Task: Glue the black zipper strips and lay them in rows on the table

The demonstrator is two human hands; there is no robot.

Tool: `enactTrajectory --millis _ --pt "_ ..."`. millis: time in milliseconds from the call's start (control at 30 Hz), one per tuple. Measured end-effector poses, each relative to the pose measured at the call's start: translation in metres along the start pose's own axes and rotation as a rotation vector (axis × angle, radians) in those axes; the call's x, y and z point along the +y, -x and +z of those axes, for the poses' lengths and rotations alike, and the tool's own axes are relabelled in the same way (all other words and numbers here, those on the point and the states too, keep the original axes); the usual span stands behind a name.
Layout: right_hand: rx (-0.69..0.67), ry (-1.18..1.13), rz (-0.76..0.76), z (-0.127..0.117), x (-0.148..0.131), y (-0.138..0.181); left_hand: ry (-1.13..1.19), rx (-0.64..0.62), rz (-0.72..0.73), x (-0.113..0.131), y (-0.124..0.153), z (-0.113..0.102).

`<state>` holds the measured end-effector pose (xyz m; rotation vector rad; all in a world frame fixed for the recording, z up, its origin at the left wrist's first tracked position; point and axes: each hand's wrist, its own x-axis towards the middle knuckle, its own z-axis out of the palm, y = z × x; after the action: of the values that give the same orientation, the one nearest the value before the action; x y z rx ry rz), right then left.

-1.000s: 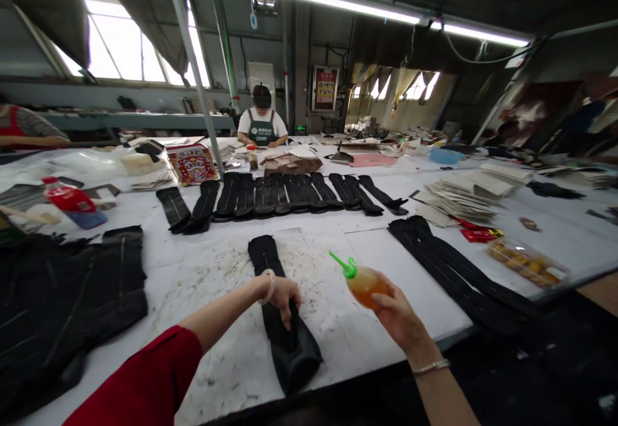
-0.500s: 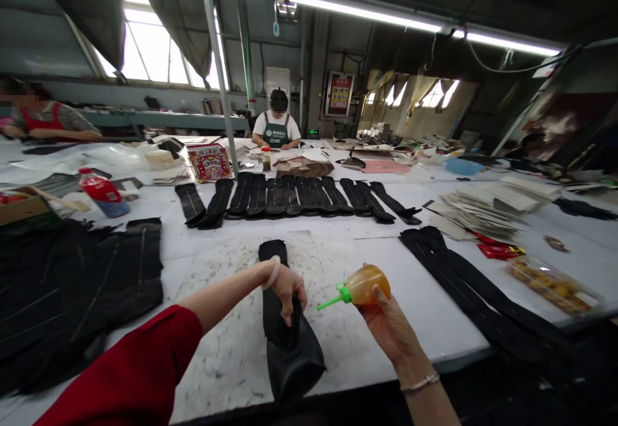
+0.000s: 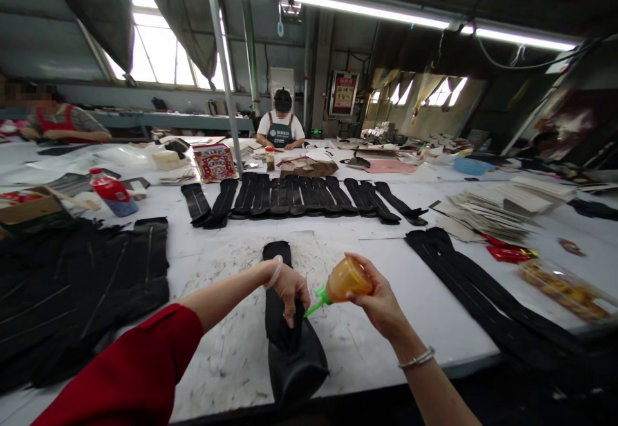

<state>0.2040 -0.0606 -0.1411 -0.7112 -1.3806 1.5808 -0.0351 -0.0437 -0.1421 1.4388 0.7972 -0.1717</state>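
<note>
A long black leather-like piece [image 3: 297,368] lies lengthwise on the table before me, its near end rounded and shiny. My left hand [image 3: 290,291] pinches a fold in the middle of it. In my right hand [image 3: 381,300] is a squeeze bottle [image 3: 348,279] of amber liquid, gripped round its body and tilted down to the left. Its green nozzle [image 3: 316,307] points at the fold, with the tip close beside my left fingers. Whether the tip touches the material I cannot tell.
A row of black pieces [image 3: 294,195] spans the table ahead. More black pieces lie left [image 3: 116,271] and right [image 3: 463,278]. A clear food box [image 3: 564,291], stacked sheets [image 3: 492,210] and a red bottle [image 3: 112,193] stand around. A co-worker [image 3: 281,127] sits opposite.
My right hand has brought the squeeze bottle left and tipped it downward, so its nozzle is now at the fold. My left hand keeps its pinch on the black piece.
</note>
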Motion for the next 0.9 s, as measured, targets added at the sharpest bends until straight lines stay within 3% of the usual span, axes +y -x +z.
enactTrajectory --millis 267,433,900 --pt "-0.058 0.067 -0.023 0.005 -0.006 -0.014 0.023 0.024 0.016 -0.001 0.002 0.000" --pt "-0.120 0.011 0.012 0.003 -0.004 -0.023 -0.010 0.011 0.006 -0.003 0.003 -0.003" --pt "-0.122 -0.220 0.095 -0.003 0.005 -0.035 -0.003 -0.036 0.036 -0.016 -0.003 -0.008"
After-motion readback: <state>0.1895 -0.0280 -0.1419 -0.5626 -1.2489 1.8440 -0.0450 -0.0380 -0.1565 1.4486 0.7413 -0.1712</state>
